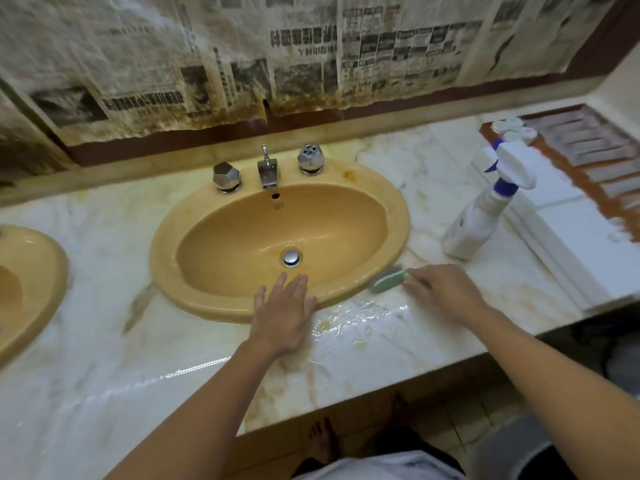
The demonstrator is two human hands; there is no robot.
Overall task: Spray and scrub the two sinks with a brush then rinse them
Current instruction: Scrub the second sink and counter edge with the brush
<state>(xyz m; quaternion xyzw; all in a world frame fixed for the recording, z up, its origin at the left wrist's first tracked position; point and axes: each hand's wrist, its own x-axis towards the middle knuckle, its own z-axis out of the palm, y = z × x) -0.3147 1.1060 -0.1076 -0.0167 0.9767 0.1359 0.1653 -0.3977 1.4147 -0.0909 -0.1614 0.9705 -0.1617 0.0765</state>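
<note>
Stained newspaper (242,64) covers the wall behind the marble counter (104,341). A puddle (356,320) lies on the counter's front part. A bare foot (322,441) shows below its edge.

Glossy ceramic sink (173,244), shiny metal tap (267,171), wet veined marble counter (104,341).

A mustard-yellow oval sink (221,289) is set centrally in the counter, a second sink (31,289) at 9 o'clock, a green brush (388,280) at its 4 o'clock rim, and a white spray bottle (481,216) at 3 o'clock.
</note>
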